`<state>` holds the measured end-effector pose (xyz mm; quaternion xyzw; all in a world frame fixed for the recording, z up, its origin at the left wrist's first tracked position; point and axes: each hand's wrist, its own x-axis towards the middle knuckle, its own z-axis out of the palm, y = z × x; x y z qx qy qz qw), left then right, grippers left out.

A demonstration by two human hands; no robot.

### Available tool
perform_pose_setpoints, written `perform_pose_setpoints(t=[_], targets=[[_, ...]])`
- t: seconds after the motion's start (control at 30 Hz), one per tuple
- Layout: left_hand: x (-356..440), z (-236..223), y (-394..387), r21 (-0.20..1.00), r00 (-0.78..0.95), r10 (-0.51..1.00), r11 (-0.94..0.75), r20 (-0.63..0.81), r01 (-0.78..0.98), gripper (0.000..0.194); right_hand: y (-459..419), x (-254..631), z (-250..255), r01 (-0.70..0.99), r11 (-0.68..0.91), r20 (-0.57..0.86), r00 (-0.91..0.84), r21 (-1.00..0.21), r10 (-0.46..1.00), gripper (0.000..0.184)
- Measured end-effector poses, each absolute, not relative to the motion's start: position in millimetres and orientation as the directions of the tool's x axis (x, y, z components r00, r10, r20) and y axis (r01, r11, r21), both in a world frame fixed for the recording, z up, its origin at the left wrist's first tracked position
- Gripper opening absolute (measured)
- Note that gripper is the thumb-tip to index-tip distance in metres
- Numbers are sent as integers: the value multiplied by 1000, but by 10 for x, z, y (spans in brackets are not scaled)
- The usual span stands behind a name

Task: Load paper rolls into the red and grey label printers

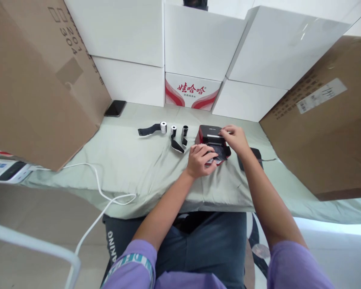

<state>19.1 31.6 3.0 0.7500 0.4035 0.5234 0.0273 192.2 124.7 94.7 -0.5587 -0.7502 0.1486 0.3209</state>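
The small printer (pixel 212 140) is black with red sides. It sits on a pale green cloth (pixel 138 164), and the white box (pixel 192 90) at the far side has red swirls and red lettering.

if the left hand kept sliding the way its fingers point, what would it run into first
The left hand points right across the cloth and already rests against the front of the small red and black printer, so the printer comes first. Beyond it lies the right hand.
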Motion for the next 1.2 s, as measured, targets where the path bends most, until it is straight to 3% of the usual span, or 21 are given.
perform_pose_setpoints(t=[0.03, 0.1, 0.17, 0.27, 0.37, 0.47, 0.6, 0.87, 1.2], targets=[[189, 28, 310, 469, 132, 639, -674, 757, 571, 25, 1185, 1948, 855, 703, 296, 298, -125, -646, 946, 25], [182, 26, 300, 495, 129, 654, -672, 745, 551, 26, 1087, 1973, 691, 580, 177, 222, 7, -795, 975, 45], [174, 30, 292, 523, 96, 662, -664, 743, 534, 27, 1027, 1956, 588, 390, 23, 58, 79, -921, 995, 61], [167, 41, 301, 565, -17, 656, -636, 755, 525, 33, 975, 1886, 564, 138, -148, -150, 0, -979, 989, 55], [172, 41, 343, 645, -136, 688, -568, 713, 511, 40, 943, 1830, 617, 13, -178, -179, -68, -984, 982, 45], [188, 25, 398, 714, -186, 736, -510, 651, 480, 47, 934, 1817, 641, -11, -180, -179, -78, -984, 981, 41], [208, 25, 423, 702, -114, 749, -542, 653, 463, 50, 945, 1836, 606, -24, -181, -179, -59, -983, 982, 37], [207, 104, 360, 668, 9, 733, -624, 680, 407, 37, 927, 1852, 549, -167, -197, -189, -62, -966, 980, 48], [210, 123, 390, 677, -63, 719, -617, 692, 401, 22, 902, 1815, 515, -86, -158, -154, -45, -984, 987, 47]])
